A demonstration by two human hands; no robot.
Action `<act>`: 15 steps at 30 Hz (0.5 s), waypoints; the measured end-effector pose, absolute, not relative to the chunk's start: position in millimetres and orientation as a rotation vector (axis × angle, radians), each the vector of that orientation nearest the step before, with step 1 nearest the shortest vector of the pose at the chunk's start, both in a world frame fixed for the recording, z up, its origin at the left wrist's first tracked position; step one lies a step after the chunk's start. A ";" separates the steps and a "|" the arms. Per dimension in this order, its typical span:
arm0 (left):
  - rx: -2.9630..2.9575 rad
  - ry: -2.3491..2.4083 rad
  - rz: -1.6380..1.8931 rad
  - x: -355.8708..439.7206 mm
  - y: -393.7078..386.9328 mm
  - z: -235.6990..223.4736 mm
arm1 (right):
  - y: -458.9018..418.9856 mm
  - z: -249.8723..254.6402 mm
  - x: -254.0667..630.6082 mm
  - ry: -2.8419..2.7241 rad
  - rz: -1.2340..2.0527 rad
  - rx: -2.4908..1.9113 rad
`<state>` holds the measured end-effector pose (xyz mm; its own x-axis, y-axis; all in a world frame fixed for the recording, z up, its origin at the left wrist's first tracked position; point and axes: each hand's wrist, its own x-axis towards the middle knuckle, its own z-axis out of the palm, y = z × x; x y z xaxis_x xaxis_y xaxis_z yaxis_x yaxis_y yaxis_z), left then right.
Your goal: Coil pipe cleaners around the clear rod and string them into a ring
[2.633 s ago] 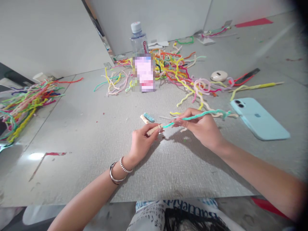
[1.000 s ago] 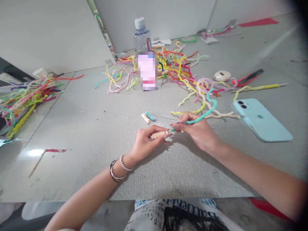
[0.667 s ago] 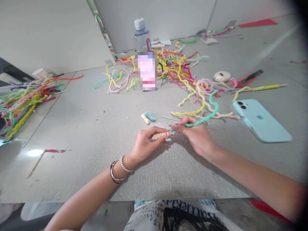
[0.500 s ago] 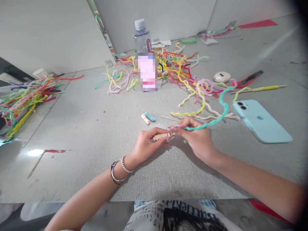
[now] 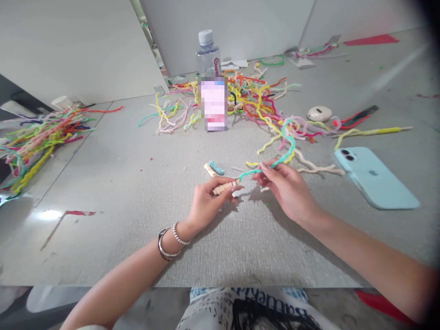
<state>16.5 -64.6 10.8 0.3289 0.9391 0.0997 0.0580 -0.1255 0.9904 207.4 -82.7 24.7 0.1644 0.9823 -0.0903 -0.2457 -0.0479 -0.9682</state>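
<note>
Pinched between the thumb and fingers of my left hand (image 5: 211,197) is a cream coil of fuzzy yarn (image 5: 225,187). My right hand (image 5: 287,185) is closed on a turquoise strand of fuzzy yarn (image 5: 289,149). One end of that strand reaches the right tip of the cream coil; whether it is fastened there I cannot tell. Its free end curls up and away past my fingers. A short pale piece shows under my right fingers. Just beyond my left hand lie a small blue coil (image 5: 216,167) and a small cream coil (image 5: 209,170), side by side.
A light blue phone (image 5: 376,178) lies at right, near a yellow-handled crochet hook (image 5: 385,131) and a white oval case (image 5: 319,113). A bottle (image 5: 208,57) stands at the back behind a blurred screen (image 5: 213,103). Colourful strands (image 5: 44,137) are heaped at left, others around the bottle.
My right hand has drawn slightly away from my left, opening a gap between them. The turquoise strand now spans that gap to the cream coil, and its free end has swung left.
</note>
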 end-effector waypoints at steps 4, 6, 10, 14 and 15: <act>1.474 0.993 1.046 16.2 -62.9 10.4 | -83.0 22.7 207.5 -0.988 1.261 -1.187; 1.452 1.021 1.078 15.6 -61.1 10.2 | -82.7 23.8 209.1 -1.035 1.312 -1.195; 1.403 1.036 1.092 14.3 -57.6 10.2 | -82.0 27.5 209.9 -1.100 1.386 -1.222; 1.397 0.996 1.057 15.1 -57.7 10.2 | -80.7 29.1 207.7 -0.923 1.339 -1.229; 1.401 0.985 1.046 15.5 -58.4 10.1 | -80.7 29.8 208.1 -0.830 1.272 -1.219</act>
<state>15.5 -58.4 10.1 0.2709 0.9599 0.0724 0.0147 -0.0794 0.9967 208.1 -80.7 29.8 0.1682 0.9722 -0.1628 -0.2429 -0.1192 -0.9627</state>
